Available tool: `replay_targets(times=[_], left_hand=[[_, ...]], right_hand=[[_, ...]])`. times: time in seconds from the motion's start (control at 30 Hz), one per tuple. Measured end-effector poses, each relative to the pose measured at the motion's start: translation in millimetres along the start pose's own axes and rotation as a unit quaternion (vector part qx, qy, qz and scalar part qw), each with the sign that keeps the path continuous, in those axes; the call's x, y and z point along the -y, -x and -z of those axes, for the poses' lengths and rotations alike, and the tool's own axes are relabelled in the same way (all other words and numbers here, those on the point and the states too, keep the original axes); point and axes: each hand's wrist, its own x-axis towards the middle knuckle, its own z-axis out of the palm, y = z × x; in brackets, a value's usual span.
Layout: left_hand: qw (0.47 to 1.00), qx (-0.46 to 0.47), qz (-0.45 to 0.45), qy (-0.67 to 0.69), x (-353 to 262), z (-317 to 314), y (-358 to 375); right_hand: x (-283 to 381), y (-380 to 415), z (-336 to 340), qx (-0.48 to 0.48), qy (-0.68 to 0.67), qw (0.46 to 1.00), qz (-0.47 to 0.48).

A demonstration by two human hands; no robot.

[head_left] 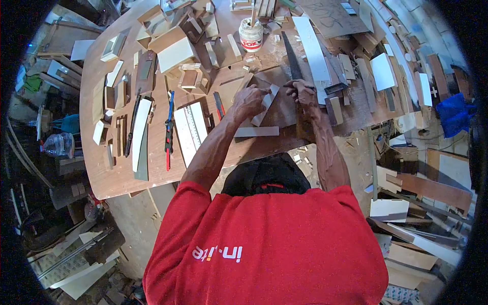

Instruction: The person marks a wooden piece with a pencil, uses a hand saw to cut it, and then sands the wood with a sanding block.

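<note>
My left hand (249,103) is closed, its fingertips at a narrow white-faced strip (267,104) that lies slanted on the table; it seems to pinch the strip. A little to the right, my right hand (303,94) is closed with curled fingers over a handsaw, whose dark blade (292,56) points away from me. What the right fingers hold, if anything, is hidden. Another white strip (257,131) lies flat near the table edge, below the left hand. Left of that hand is a red and black tool (219,105).
The wooden table (152,178) carries a steel ruler (192,123) on a white board, a glue jar (250,36) with a brush, small wooden boxes (194,79) and a long white board (311,53). Board offcuts (432,190) are piled at the right.
</note>
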Motion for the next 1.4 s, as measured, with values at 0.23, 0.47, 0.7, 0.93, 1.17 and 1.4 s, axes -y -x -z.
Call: replay_targets(times=[0.23,0.47,0.7,0.93,1.17,1.4], left_hand=[[0.996,-0.055,0.074,-0.006,-24,-29,-4],[0.965,-0.162,0.115,0.170,-19,-6,11],[0.917,-0.179,0.206,0.292,-47,-18,30],[0.937,-0.176,0.134,0.270,-20,-15,32],[0.950,-0.217,0.218,-0.056,8,-20,19],[0.959,-0.153,0.237,-0.009,41,-38,10]], right_hand=[[-11,66,-45,-0.223,0.166,0.947,0.159],[-23,90,-67,-0.202,0.203,0.939,0.189],[-39,100,-90,-0.119,0.367,0.901,0.198],[-37,104,-74,-0.222,0.317,0.888,0.248],[-14,123,-61,-0.277,0.350,0.873,0.195],[-24,117,-43,-0.244,0.323,0.894,0.190]])
